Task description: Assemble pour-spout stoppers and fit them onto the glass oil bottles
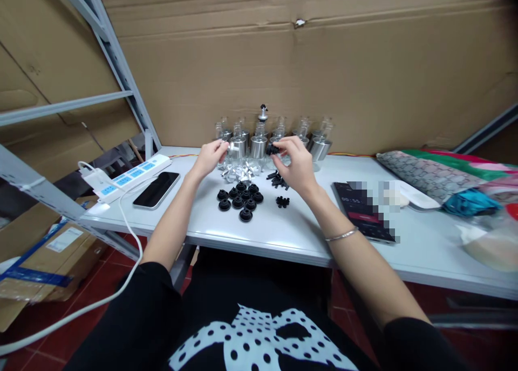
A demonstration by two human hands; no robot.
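Note:
My left hand (211, 157) is closed, its fingertips pinching a small shiny silver metal cap (232, 147). Between the thumb and fingers of my right hand (295, 161) is a black ribbed stopper (272, 148). The two pieces are apart, held in front of glass bottles with silver metal sleeves (258, 147). One bottle carries a silver and black pourer top (263, 113). Below my hands lie a heap of silver metal caps (242, 172) and a cluster of black round stoppers (238, 202). Small black parts (282, 202) lie to the right, with more black pieces (277, 180) partly behind my right hand.
A white power strip (129, 177) and a dark phone (157, 190) lie left on the white table (226, 233). Rightward are a phone with a timer (362, 211), a white object (418, 195) and patterned fabric (429, 176). Cardboard (315, 74) stands behind.

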